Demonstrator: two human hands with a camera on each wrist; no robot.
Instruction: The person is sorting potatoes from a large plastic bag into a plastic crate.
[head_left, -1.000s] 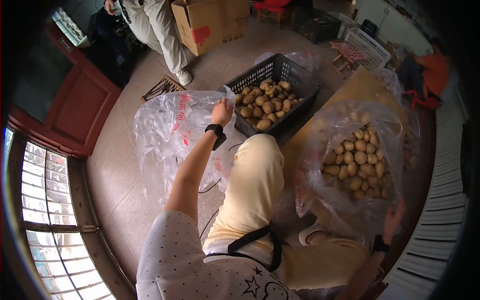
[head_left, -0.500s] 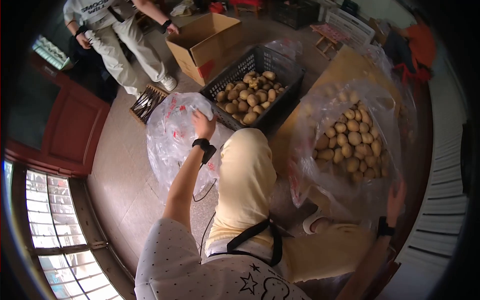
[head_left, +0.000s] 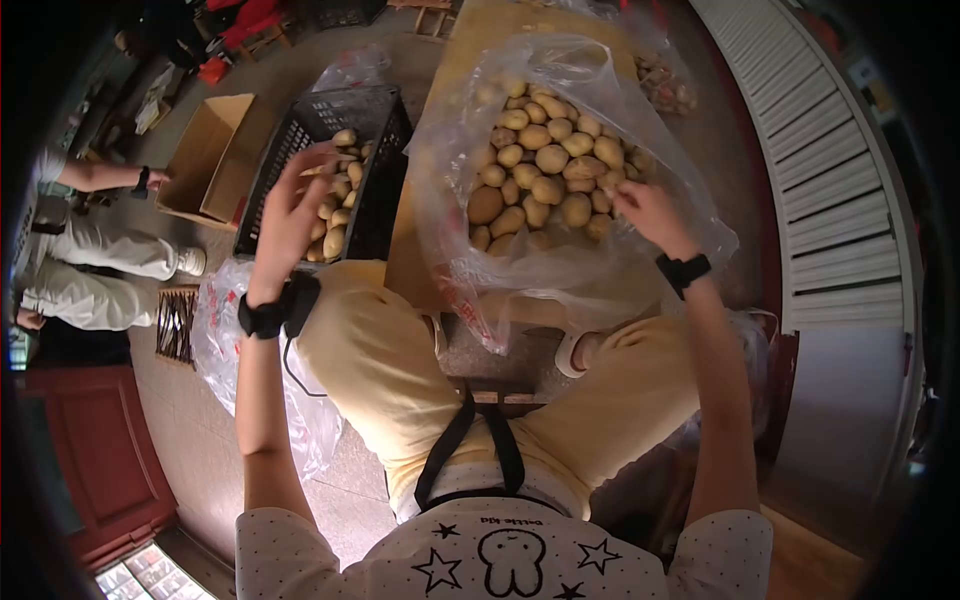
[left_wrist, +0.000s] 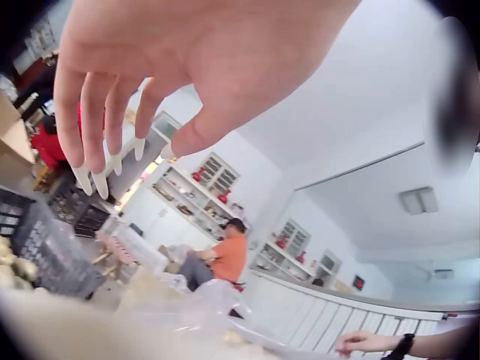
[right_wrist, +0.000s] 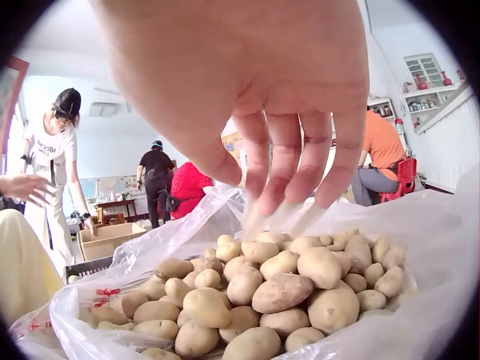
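Note:
My left hand is raised near the black crate, with fingers loosely spread and nothing in them; the left wrist view shows its long pale nails pointing down. Potatoes lie in the crate, partly behind that hand in the head view. At the right side of a clear plastic bag, my right hand hangs over a heap of potatoes. Its fingers reach down in a loose bend, tips close over the heap, with no potato between them.
A crumpled plastic bag lies on the floor by my left leg. Beyond the crate, a person stands with a hand at a cardboard box. A slatted wooden rack is near their feet. A white ribbed panel lines the right side.
The view has turned right toward the potato bag. My left hand has let go of the crumpled bag and come up near the crate. My right hand has moved from the bag's outer edge over the potatoes.

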